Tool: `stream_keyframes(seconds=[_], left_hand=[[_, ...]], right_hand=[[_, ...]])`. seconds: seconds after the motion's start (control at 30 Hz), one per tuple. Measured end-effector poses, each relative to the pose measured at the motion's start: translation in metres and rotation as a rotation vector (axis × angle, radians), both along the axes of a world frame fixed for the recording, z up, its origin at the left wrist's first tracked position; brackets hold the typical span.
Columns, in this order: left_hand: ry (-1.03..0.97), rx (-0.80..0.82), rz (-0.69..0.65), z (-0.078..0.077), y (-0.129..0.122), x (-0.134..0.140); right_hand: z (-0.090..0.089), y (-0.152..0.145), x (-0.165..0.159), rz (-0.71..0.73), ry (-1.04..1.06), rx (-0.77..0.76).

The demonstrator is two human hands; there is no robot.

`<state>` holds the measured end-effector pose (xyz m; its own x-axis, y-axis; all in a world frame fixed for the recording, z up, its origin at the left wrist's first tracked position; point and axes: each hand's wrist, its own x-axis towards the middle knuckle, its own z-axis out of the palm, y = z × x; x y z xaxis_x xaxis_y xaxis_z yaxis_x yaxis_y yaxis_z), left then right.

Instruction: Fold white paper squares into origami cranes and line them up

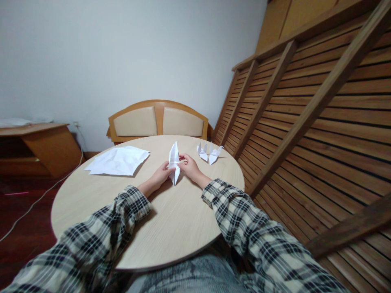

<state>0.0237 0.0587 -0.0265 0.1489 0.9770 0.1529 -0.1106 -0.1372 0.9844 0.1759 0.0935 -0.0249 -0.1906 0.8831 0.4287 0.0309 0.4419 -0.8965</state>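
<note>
A folded white origami paper piece (174, 154), long and pointed at top and bottom, is held upright between my hands over the table. My left hand (160, 175) grips its left side near the middle, the thumb lying on the paper. From the right, my right hand (190, 167) pinches the piece at mid-height with thumb and fingers. Some fingertips are hidden behind the paper. To the right of my hands stand two finished-looking paper cranes, one at the left (202, 152) and one at the right (215, 153), close together.
A stack of white paper sheets (117, 160) lies on the left of the round table (159, 240). Behind the table is a padded headboard (160, 118). Slatted wooden panels (305, 134) lean at the right. A desk (45, 142) and a white cable (39, 199) are at the left.
</note>
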Motion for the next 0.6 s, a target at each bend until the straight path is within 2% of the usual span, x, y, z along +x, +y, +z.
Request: stream_keyframes(seconds=[0.3, 0.43, 0.6], left_hand=[[0.043, 0.032, -0.047, -0.0004, -0.0026, -0.0012], [0.072, 0.057, -0.099, -0.0023, -0.002, -0.0014], [0.091, 0.056, -0.103, -0.0013, -0.0033, -0.0015]], right_hand=[[0.0063, -0.001, 0.0009, 0.104, 0.103, -0.189], [0.0041, -0.0005, 0.0018, 0.135, 0.092, -0.169], [0.002, -0.0007, 0.0007, 0.108, 0.07, -0.167]])
